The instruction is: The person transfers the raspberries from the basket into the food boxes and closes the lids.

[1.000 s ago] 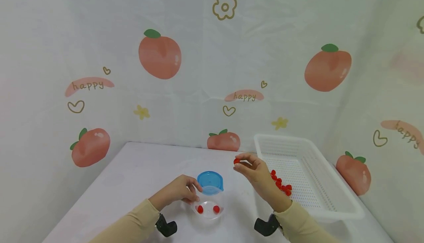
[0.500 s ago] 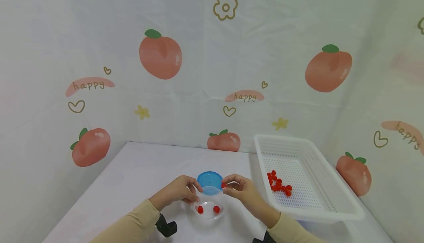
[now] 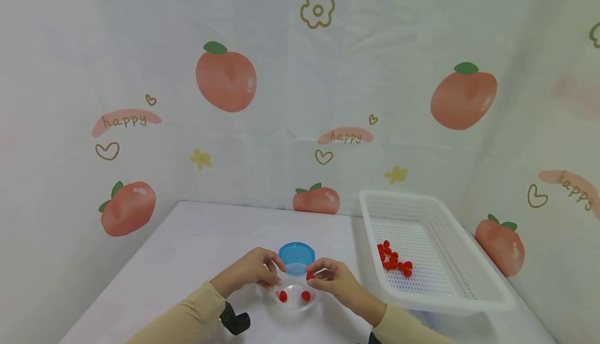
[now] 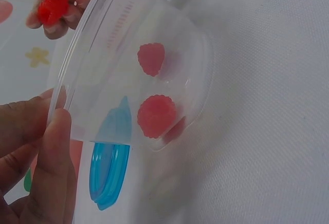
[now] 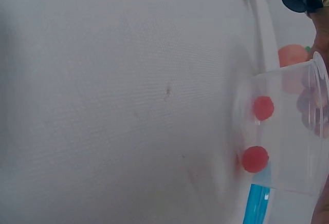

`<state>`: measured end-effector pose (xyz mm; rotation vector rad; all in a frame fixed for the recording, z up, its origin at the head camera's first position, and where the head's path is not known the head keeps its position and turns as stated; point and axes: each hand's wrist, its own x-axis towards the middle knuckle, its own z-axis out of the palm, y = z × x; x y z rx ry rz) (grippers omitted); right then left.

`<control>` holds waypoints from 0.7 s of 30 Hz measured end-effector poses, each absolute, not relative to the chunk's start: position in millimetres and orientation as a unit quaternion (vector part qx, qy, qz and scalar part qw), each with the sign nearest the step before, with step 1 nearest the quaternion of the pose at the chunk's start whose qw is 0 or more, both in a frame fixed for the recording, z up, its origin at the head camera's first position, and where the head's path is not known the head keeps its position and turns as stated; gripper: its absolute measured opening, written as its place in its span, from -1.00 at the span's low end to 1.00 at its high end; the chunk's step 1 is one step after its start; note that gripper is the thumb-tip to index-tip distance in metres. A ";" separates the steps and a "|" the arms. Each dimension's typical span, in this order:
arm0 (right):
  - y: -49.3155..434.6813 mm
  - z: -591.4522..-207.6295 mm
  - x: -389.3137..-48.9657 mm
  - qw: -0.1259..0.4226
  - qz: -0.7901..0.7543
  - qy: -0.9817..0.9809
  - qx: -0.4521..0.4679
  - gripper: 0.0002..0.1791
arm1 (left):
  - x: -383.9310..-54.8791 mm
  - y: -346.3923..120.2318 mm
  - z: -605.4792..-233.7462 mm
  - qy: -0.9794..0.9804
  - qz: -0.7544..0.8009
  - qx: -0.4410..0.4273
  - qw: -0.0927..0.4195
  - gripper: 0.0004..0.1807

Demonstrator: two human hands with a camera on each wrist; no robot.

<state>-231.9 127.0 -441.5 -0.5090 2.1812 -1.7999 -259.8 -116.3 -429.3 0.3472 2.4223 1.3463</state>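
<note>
My left hand (image 3: 253,268) pinches the rim of a clear plastic tub (image 4: 115,44) between thumb and fingers. The tub stands on the table, with two red raspberries (image 4: 157,116) lying apart at its bottom. Over the tub's right side is my right hand (image 3: 338,282), pinching another raspberry (image 4: 53,11) at rim height between thumb and fingertips. Just behind the tub lies a translucent blue lid (image 3: 297,253). In the right wrist view the tub is at the right edge; the right hand's fingertips are hidden there.
A white perforated basket (image 3: 492,302) stands on the right of the table, with several red raspberries (image 3: 392,261) in its left part. White cloth (image 3: 225,229) covers the table. Behind it hangs a curtain (image 3: 281,73) printed with peaches.
My right hand has come left and down from the basket's edge to the tub, carrying the raspberry. The left hand keeps its hold on the rim, unmoved.
</note>
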 end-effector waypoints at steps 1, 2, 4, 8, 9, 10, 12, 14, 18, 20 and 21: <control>126.8 -441.9 -232.0 0.134 -0.619 0.754 -0.176 -0.61 | -259.8 -116.4 -429.4 0.854 0.476 0.122 0.174 -0.78; 126.7 -442.4 -232.1 0.133 -0.616 0.756 -0.177 -0.61 | -259.8 -116.4 -429.4 0.853 0.476 0.122 0.174 -0.78; 126.2 -442.6 -232.5 0.134 -0.611 0.760 -0.177 -0.62 | -259.7 -116.5 -429.4 0.852 0.477 0.123 0.175 -0.77; 124.7 -441.7 -232.8 0.137 -0.603 0.765 -0.179 -0.63 | -259.5 -116.7 -428.7 0.851 0.479 0.123 0.176 -0.76; 124.2 -441.1 -232.9 0.138 -0.603 0.765 -0.179 -0.63 | -259.4 -116.7 -428.5 0.851 0.479 0.123 0.177 -0.76; 123.9 -440.5 -232.7 0.139 -0.602 0.766 -0.179 -0.63 | -259.4 -116.7 -428.3 0.851 0.478 0.122 0.177 -0.77; 123.5 -439.6 -232.0 0.140 -0.600 0.767 -0.180 -0.65 | -259.3 -116.7 -428.1 0.852 0.477 0.121 0.177 -0.76; 123.0 -438.7 -231.2 0.140 -0.596 0.771 -0.179 -0.67 | -259.2 -116.5 -428.0 0.853 0.476 0.120 0.176 -0.76; 122.4 -437.7 -230.2 0.143 -0.589 0.776 -0.176 -0.68 | -259.3 -116.1 -427.9 0.854 0.475 0.119 0.175 -0.76; 122.3 -437.7 -230.2 0.145 -0.591 0.774 -0.176 -0.70 | -259.3 -115.8 -427.9 0.854 0.476 0.119 0.175 -0.77; 122.3 -437.7 -230.3 0.146 -0.592 0.773 -0.176 -0.70 | -259.2 -115.7 -427.8 0.853 0.476 0.119 0.176 -0.77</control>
